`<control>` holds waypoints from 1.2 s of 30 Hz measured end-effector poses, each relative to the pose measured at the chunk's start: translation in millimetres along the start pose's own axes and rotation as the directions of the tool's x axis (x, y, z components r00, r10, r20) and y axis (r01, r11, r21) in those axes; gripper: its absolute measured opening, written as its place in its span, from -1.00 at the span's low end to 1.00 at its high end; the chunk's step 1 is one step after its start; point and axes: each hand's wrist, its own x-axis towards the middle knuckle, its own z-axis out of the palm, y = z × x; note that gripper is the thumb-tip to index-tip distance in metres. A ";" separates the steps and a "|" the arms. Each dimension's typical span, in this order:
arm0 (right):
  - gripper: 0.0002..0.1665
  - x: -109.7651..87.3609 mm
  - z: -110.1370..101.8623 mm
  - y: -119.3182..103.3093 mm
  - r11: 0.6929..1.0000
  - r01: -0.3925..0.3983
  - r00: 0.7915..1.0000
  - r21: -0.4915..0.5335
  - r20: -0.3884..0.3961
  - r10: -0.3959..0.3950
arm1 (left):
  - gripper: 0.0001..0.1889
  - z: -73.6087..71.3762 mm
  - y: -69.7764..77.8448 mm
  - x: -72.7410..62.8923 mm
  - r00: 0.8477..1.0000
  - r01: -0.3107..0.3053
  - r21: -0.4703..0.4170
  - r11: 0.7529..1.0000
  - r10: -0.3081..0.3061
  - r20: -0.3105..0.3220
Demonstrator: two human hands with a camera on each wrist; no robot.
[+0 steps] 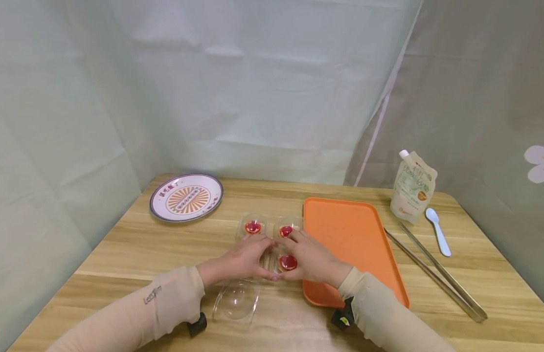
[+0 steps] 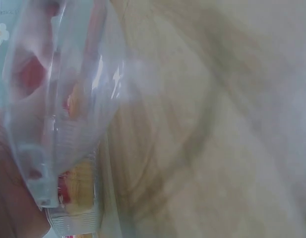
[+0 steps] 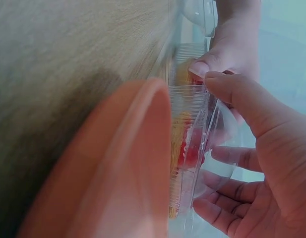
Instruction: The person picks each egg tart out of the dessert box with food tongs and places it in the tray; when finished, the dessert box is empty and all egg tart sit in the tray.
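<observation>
Centrally, low in the frame, sat one clear plastic container (image 1: 275, 255) of red-topped pastries (image 1: 287, 263); left hand (image 1: 249, 255) and right hand (image 1: 313, 257) held it, fingers curved wide. Judged light, flexible and slick, its contents crushable; the rim (image 3: 206, 126) promised the safest hold.

Left hand (image 1: 250, 255) and right hand (image 1: 313, 259) face each other, thumb tips (image 3: 219, 85) close together.
Both sleeved arms (image 1: 172, 300) reach forward and angle inward; the right fingers (image 3: 244, 158) bend gently, apart from their thumb.
</observation>
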 end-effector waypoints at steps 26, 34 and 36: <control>-0.21 -8.2 -18.6 5.8 0.980 -0.072 0.996 0.186 -0.039 0.081 | -0.16 -3.7 3.2 -1.9 1.000 -0.015 0.063 0.998 0.014 0.009; -0.13 -18.3 -32.9 7.1 0.983 -0.111 0.984 0.148 -0.119 0.129 | -0.14 -15.0 8.4 -5.3 1.000 -0.025 0.044 0.999 0.026 -0.014; -0.10 -21.7 -35.3 7.7 0.983 -0.115 0.980 0.140 -0.145 0.135 | -0.14 -18.1 10.0 -6.0 0.999 -0.037 0.045 0.998 0.039 -0.031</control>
